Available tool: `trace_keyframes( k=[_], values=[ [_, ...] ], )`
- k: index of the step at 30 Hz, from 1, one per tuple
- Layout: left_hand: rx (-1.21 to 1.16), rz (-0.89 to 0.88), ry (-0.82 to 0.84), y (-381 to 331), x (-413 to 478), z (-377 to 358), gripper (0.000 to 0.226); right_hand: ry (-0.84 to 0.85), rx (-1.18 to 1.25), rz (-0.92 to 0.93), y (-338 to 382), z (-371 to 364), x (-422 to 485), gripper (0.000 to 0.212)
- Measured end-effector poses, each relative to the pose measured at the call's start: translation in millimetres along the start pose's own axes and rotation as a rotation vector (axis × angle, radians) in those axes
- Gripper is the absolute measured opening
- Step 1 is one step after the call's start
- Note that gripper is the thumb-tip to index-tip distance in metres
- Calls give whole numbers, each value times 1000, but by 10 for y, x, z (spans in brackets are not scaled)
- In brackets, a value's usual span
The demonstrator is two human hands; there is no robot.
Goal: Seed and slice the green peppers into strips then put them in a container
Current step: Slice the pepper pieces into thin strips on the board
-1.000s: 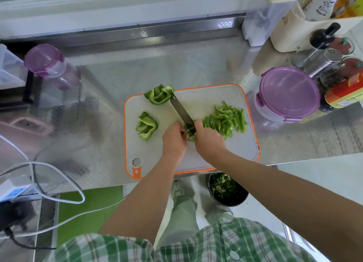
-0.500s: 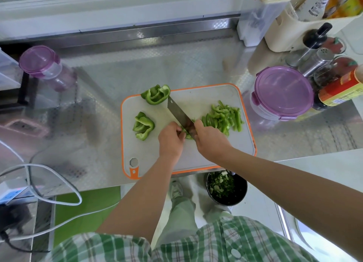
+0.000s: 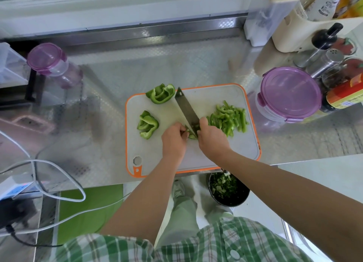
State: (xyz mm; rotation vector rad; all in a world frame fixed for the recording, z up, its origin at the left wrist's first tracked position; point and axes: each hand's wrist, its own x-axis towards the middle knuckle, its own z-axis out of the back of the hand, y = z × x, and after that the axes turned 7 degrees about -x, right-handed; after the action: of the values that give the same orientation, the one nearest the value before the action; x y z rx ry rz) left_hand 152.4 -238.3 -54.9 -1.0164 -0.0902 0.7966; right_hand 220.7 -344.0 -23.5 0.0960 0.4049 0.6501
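Moved: knife [image 3: 187,112] blade has tipped slightly steeper.
Right hand [image 3: 212,140]: fingers clenched on knife.
Left hand [image 3: 173,141]: fingers pinning pepper piece [image 3: 191,135].
Room: bare cutting board [image 3: 208,96] between strips [image 3: 228,119] and far edge.

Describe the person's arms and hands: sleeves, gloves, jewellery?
Both forearms are bare to past the elbow; no sleeve reaches them in view. The left hand and right hand wear no gloves, and no rings or watch show. The shirt is a green-and-white plaid with buttons.
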Motion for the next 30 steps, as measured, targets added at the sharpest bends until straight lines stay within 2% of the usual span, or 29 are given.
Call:
trace_keyframes(
  k=[5, 11, 21, 26, 30],
  values=[
    [20, -38, -12, 1, -18, -6, 4, -12, 115, 41, -58, 117, -86, 15],
    [81, -36, -39, -64, -42, 4, 6, 35, 50, 85, 13, 172, -173, 9],
    [90, -48, -39, -77, -44, 14, 9, 47, -100, 46, 129, 1, -77, 25],
    [90, -29, -16, -52, -46, 28, 10, 2, 72, -36, 54, -22, -37, 15],
    [94, -25, -13, -58, -67, 23, 9, -25, 134, -9, -34, 33, -76, 13]
  ],
)
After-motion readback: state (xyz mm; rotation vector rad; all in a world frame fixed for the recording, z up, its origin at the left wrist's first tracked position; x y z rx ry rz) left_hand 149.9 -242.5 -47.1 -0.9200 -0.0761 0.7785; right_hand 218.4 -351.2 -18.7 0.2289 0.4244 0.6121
